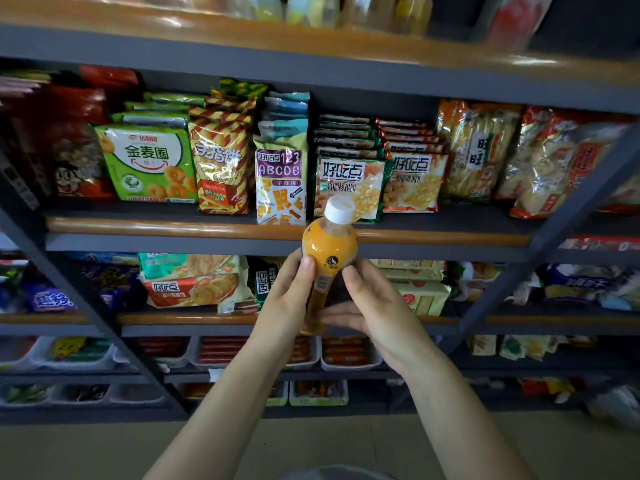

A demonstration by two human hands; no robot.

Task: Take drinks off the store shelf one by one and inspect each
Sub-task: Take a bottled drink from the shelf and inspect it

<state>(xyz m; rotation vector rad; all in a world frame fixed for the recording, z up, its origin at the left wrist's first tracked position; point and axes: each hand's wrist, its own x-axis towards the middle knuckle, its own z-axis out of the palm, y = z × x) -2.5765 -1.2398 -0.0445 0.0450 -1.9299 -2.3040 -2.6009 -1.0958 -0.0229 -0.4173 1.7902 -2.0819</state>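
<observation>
Two bare forearms are reaching up from the near edge toward the shelving, meeting around an orange drink bottle with a white cap. That bottle is standing almost upright in mid-air in front of the shelves, its cap tipping slightly to the right and rising just in front of the wooden lip of the middle shelf. On the left, the left hand is gripping the bottle's side, thumb lying up along the label and the other fingers curling behind it. On the right, the right hand is wrapping the lower body from the other side, thumb pressing against the dark part of the label, fingers reaching underneath.

Beyond the bottle, snack bags are crowding the middle shelf: a green ring-biscuit bag to the far left, a striped stick-snack bag beside it, and a purple letter-biscuit pack just left of the cap. Lower down, white trays of sausages are sitting behind the wrists.
</observation>
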